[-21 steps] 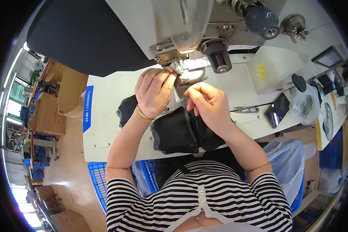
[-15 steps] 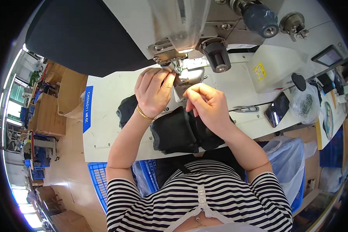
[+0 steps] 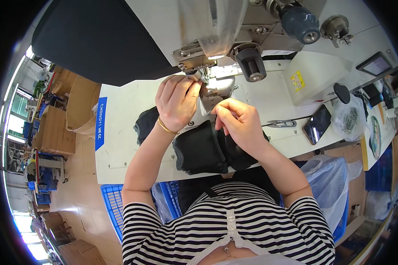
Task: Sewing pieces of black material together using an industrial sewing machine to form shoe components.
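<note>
My left hand is raised to the needle area of a sewing machine, its fingers pinched together just below the metal needle parts. What those fingertips hold is hidden or too small to make out. To its right, my right hand is closed in a pinch beside the machine's shiny metal plate. Anything between its thumb and forefinger is too fine to name. Beneath my hands, folded black fabric pieces lie on the white table along its near edge, and another dark bundle sits behind my left forearm.
Thread snips and a black phone lie at the right. Beyond them are a clear bag of small items and a whitish box. A dark panel overhangs the far left. Blue baskets stand below the table.
My right hand's pinched fingertips have shifted slightly toward me, beside the metal plate. My left hand stays pinched at the needle area.
</note>
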`<control>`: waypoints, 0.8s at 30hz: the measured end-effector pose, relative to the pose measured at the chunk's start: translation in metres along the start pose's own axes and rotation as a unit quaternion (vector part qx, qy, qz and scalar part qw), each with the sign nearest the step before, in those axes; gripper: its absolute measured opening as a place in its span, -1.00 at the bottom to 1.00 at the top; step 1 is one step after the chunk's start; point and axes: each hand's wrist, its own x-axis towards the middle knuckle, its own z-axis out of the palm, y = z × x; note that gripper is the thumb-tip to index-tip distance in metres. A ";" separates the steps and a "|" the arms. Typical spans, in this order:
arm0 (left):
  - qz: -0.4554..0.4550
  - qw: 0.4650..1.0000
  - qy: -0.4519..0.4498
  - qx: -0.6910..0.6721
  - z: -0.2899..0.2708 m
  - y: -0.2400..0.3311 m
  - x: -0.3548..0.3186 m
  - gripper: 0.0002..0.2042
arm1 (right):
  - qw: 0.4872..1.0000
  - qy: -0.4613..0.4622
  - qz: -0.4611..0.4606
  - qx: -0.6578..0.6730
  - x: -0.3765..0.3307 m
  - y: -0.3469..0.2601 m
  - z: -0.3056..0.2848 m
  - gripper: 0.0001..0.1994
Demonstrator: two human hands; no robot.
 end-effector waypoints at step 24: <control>-0.258 0.954 -0.134 -0.074 0.005 0.008 -0.029 -0.67 | 0.907 0.099 -0.049 -0.406 -0.022 0.051 -0.057 -0.41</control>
